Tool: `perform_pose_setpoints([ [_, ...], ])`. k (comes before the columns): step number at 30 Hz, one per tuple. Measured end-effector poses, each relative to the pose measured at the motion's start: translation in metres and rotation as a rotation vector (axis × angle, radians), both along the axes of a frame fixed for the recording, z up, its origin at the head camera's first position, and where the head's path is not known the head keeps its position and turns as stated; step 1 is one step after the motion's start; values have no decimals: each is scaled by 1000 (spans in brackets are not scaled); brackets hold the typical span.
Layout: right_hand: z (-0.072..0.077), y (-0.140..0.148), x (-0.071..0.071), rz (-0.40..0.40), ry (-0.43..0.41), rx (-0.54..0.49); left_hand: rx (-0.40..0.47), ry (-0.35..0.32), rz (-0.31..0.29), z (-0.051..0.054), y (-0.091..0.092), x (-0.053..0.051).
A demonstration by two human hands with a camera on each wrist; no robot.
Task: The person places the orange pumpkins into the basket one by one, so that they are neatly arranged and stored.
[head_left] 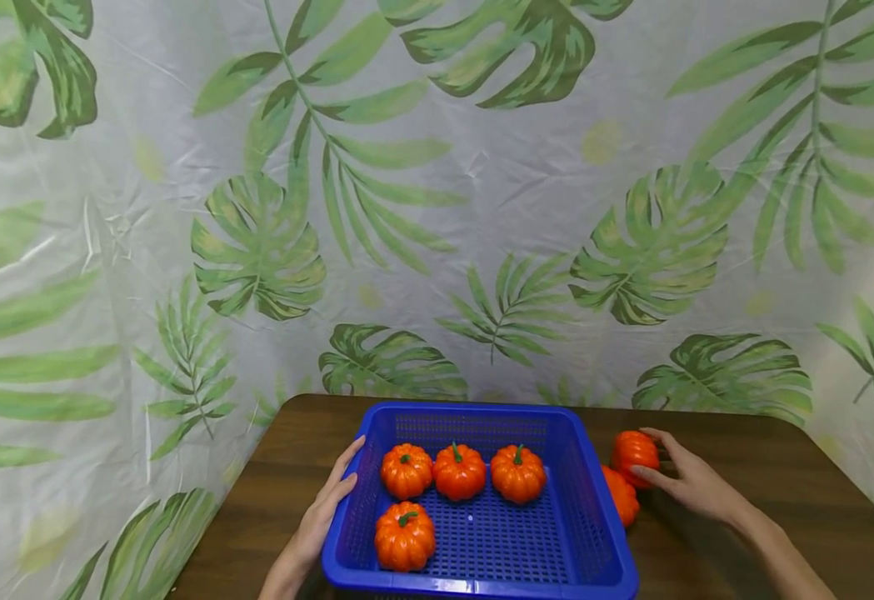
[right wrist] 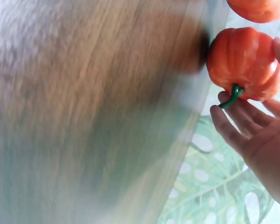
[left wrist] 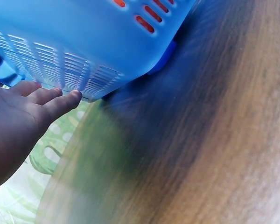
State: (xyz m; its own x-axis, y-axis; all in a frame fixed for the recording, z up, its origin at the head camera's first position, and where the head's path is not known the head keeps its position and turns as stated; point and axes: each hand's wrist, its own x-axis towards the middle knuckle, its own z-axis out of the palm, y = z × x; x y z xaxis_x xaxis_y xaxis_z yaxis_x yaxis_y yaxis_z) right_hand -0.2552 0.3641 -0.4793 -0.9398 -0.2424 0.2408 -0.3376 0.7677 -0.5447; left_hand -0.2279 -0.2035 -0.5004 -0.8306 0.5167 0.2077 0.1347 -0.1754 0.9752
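Note:
A blue plastic basket sits on the table with several orange pumpkins with green stems inside. My left hand rests against the basket's left side, thumb near the rim. In the left wrist view, its fingers lie fairly straight along the slotted outer wall. Right of the basket, my right hand holds another small pumpkin between thumb and fingers. In the right wrist view this pumpkin is tipped, its green stem towards the fingers. One more pumpkin is beside the basket's right wall, partly hidden by it.
The dark wood-grain table has rounded back corners. Right behind it hangs a pale sheet printed with green leaves. Inside the basket, the pumpkins stand in a back row and at the front left; bare mesh floor shows at front right.

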Motion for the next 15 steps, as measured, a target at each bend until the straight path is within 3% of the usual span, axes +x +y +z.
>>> perform_pose_setpoints([
  [4,2,4,0,-17,4,23,-6,1,-1,0,0,0],
  [10,4,8,0,-41,81,101,-9,-4,1,0,0,0],
  [15,3,6,-2,-36,91,79,-10,-5,3,0,0,0],
])
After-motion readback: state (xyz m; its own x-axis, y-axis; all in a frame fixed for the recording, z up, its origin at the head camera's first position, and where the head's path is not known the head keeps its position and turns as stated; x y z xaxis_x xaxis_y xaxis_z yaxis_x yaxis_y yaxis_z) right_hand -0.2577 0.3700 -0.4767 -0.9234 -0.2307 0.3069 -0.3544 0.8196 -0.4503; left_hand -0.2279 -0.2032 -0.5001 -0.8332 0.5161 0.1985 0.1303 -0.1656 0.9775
